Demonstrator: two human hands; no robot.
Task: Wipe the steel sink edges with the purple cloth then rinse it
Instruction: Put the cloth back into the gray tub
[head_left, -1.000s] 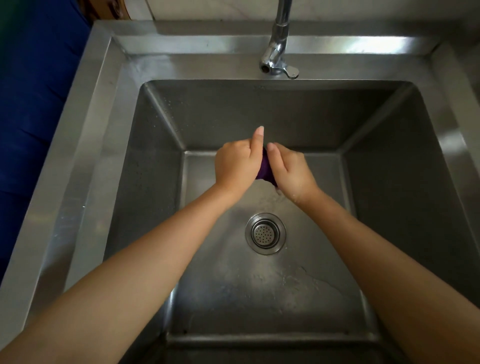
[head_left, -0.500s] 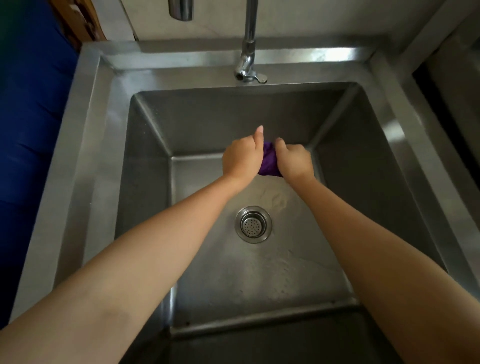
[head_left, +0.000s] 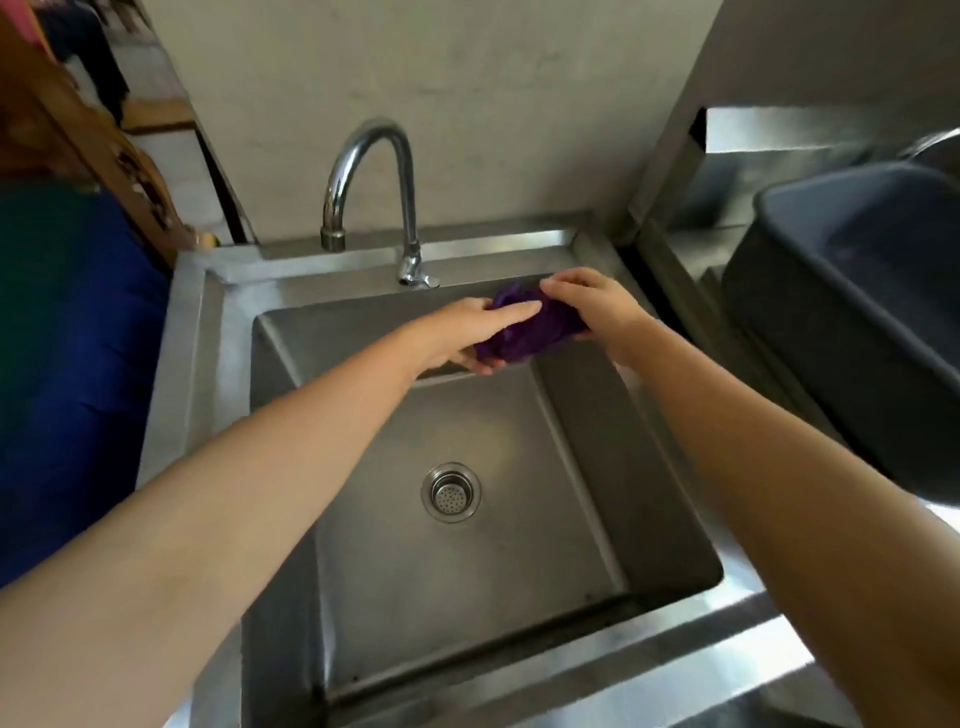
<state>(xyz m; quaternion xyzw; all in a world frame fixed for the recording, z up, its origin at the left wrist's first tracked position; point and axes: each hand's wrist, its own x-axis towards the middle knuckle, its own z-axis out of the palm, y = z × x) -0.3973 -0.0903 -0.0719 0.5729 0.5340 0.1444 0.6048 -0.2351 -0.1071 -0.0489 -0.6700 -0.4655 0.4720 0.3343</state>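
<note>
Both hands are clutching the bunched purple cloth (head_left: 530, 327) over the steel sink's (head_left: 332, 275) back right corner: left hand (head_left: 475, 332) is gripping its near end, right hand (head_left: 597, 306) closing over its far end.

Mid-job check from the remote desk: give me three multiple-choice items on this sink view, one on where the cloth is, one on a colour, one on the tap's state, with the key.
1. Where is the purple cloth?
A. over the drain strainer
B. between both hands near the sink's far-right corner
C. in the grey tub

2. What colour is the tub at the right?
A. dark grey
B. red
C. white

3. What is the faucet doing?
A. running hard
B. spraying sideways
C. showing no water stream

Key: 1 B, the left hand and right hand grip the bunched cloth by the steel sink back edge, far from the drain strainer. 2 A, its wall reads dark grey. 3 C, nothing falls from the spout.
</note>
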